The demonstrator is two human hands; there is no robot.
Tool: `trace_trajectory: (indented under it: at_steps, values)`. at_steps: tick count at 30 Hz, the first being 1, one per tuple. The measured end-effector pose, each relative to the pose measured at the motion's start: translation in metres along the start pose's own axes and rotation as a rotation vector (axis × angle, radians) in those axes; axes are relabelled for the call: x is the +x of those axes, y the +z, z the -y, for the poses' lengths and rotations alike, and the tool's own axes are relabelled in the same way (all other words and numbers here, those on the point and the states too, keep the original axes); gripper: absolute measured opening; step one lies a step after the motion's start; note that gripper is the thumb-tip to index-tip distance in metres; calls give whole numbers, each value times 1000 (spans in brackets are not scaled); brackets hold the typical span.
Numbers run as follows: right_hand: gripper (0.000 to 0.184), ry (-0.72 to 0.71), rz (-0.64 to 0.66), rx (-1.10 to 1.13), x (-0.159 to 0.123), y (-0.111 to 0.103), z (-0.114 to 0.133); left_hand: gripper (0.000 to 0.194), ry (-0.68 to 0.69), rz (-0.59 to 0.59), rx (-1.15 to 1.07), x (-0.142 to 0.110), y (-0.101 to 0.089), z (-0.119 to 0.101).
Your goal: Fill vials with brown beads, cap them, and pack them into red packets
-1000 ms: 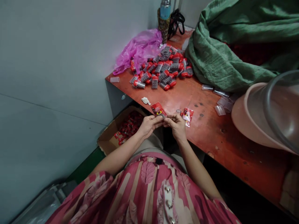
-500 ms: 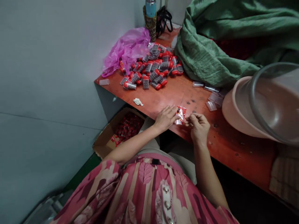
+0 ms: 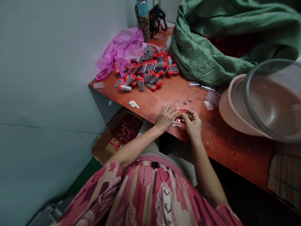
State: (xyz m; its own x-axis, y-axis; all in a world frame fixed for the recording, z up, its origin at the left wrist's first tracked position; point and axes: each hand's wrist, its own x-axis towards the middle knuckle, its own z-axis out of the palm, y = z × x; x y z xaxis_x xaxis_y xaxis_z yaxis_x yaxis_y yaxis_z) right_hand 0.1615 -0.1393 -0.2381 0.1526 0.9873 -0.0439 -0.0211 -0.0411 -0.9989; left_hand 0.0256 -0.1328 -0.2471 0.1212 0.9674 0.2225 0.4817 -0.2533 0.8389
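Observation:
A small shiny red packet [image 3: 176, 122] lies by the front edge of the orange-red table, partly covered by my fingers. My left hand [image 3: 166, 117] rests flat on the tabletop, fingers stretched out, its thumb side over the packet's left part. From the other side, my right hand [image 3: 193, 123] pinches the packet between thumb and fingers. Farther back is a heap of small clear containers with red caps [image 3: 149, 75] and dark, dotted inserts. A crumpled white scrap [image 3: 134, 104] sits left of my left hand.
A pink plastic bag [image 3: 119, 51] lies against the heap. Clear plastic sleeves [image 3: 208, 105] lie beside stacked basins [image 3: 229, 108] on the right. A green cloth sack [image 3: 192, 53] fills the back right. Below the table's left edge, a cardboard box [image 3: 100, 150] holds many red packets.
My right hand has moved left, closer to my left hand, and now grips the packet. The packet, flat and mostly visible before, is now more covered. The view has shifted slightly.

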Motion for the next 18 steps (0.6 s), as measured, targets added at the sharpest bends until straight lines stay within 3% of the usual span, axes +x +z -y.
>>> trace_trajectory:
  at_steps: [4,8,10,12,15,18]
  values:
    - [36,41,32,54,7,13,4,24,-66,-63,-162,-3,-11,-6]
    - [37,59,36,74,8,20,11,27,-226,-173,-418,-5,-26,-11]
    - [39,71,56,58,7,24,14,22,-332,-138,-538,-6,-30,-10]
    - [42,72,67,18,7,26,15,29,-438,-80,-697,-6,-33,-7]
    - [46,6,23,-167,11,22,11,33,-566,-86,-915,-9,-40,0]
    - [42,-117,14,-628,21,11,7,34,-628,-145,-951,-16,-54,7]
